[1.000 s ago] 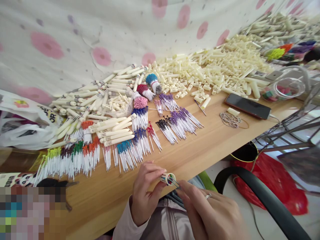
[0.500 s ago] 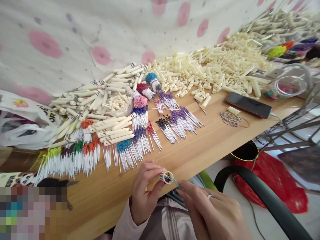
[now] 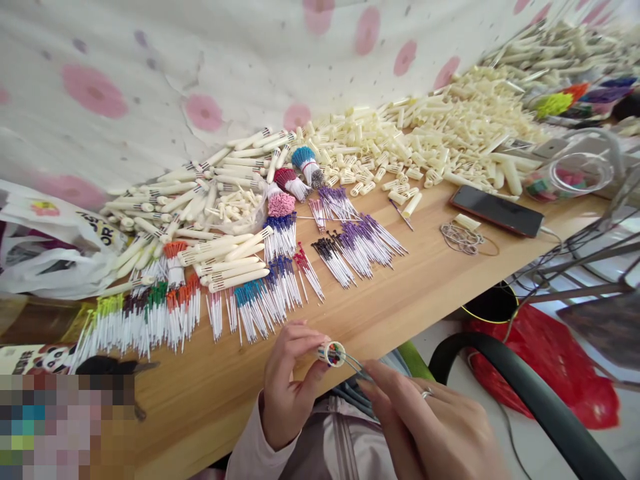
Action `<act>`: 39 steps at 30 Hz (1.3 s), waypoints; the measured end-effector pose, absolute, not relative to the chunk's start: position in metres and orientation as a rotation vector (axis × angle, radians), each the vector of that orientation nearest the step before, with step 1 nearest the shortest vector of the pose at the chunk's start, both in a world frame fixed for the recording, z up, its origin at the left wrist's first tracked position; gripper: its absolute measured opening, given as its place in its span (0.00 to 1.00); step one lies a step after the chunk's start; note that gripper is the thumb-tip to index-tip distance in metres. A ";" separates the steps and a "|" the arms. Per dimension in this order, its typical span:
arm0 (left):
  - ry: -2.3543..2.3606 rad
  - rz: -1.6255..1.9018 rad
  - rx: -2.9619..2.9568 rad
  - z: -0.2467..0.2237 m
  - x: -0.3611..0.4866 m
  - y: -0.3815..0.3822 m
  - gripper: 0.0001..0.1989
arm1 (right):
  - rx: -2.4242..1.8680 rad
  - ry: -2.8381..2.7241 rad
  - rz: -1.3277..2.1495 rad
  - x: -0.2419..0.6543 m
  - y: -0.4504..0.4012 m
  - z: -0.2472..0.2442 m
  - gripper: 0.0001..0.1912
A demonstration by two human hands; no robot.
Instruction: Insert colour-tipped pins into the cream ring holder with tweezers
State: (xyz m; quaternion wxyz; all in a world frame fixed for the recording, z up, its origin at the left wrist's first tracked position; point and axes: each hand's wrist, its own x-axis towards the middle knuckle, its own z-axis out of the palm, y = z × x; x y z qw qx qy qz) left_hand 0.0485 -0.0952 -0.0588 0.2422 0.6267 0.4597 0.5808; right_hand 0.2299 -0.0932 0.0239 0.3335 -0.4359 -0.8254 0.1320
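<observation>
At the lower centre of the frame, the left hand (image 3: pixel 287 381) grasps a short cream tube (image 3: pixel 325 354) between thumb and fingers, its open end turned toward the right hand (image 3: pixel 425 413). Small multicoloured pieces (image 3: pixel 336 354) show inside the opening. The right hand, with a ring on one finger, pinches thin metal tweezers (image 3: pixel 353 361), whose tips reach into the tube's mouth; whether they grip a piece is too small to tell.

Both hands are at the near edge of the wooden table (image 3: pixel 400 293). Beyond them, from the lower left to the centre, white pen refills with coloured heads lie in groups: yellow-green, dark, green and orange refills (image 3: pixel 145 320) at left, then blue refills (image 3: pixel 257 303), red refills (image 3: pixel 309 272), black refills (image 3: pixel 334 259) and purple refills (image 3: pixel 367 245). Cream pen barrels (image 3: pixel 235 263) are stacked behind the blue ones, close to a banded blue-topped bundle (image 3: pixel 306 163) and a pink-topped bundle (image 3: pixel 281 203).

A large heap of cream plastic parts (image 3: pixel 365 143) spreads across the upper centre and upper right. Right of centre, a dark phone (image 3: pixel 497 210) lies near a tangle of rubber bands (image 3: pixel 459 241); a clear container (image 3: pixel 567 179) stands farther right. A white plastic bag (image 3: pixel 55 257) sits at the left edge, and a red plastic bag (image 3: pixel 545 373) is below the table at lower right.
</observation>
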 end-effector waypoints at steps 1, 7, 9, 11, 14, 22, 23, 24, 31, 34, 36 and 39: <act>1.259 1.585 1.721 -0.059 0.048 -0.095 0.11 | -1.140 -2.151 0.341 0.229 -0.093 0.025 0.08; 1.270 1.567 1.841 -0.055 0.047 -0.094 0.10 | -1.160 -2.182 0.343 0.227 -0.090 0.027 0.09; 1.277 1.551 1.896 -0.054 0.047 -0.093 0.10 | -1.150 -2.207 0.327 0.228 -0.090 0.027 0.10; 1.286 1.528 1.923 -0.052 0.047 -0.092 0.09 | -1.147 -2.216 0.315 0.230 -0.089 0.027 0.10; 1.304 1.478 1.932 -0.049 0.047 -0.092 0.10 | -1.163 -2.208 0.319 0.232 -0.089 0.029 0.10; 1.343 1.361 2.007 -0.044 0.046 -0.092 0.14 | -1.162 -2.213 0.325 0.233 -0.087 0.031 0.10; 1.360 1.347 2.019 -0.044 0.046 -0.093 0.15 | -1.159 -2.217 0.327 0.233 -0.087 0.031 0.10; 1.372 1.337 2.031 -0.045 0.046 -0.093 0.15 | -1.150 -2.224 0.328 0.233 -0.087 0.031 0.10; 1.345 1.337 2.022 -0.045 0.044 -0.095 0.16 | -1.087 -2.356 0.336 0.244 -0.088 0.034 0.15; 1.307 1.360 2.018 -0.044 0.044 -0.094 0.17 | -1.057 -2.438 0.307 0.247 -0.085 0.037 0.16; 1.297 1.370 2.023 -0.044 0.043 -0.094 0.17 | -1.051 -2.481 0.270 0.248 -0.081 0.041 0.16; 1.314 1.393 2.020 -0.046 0.043 -0.095 0.15 | -1.060 -2.486 0.241 0.250 -0.077 0.046 0.15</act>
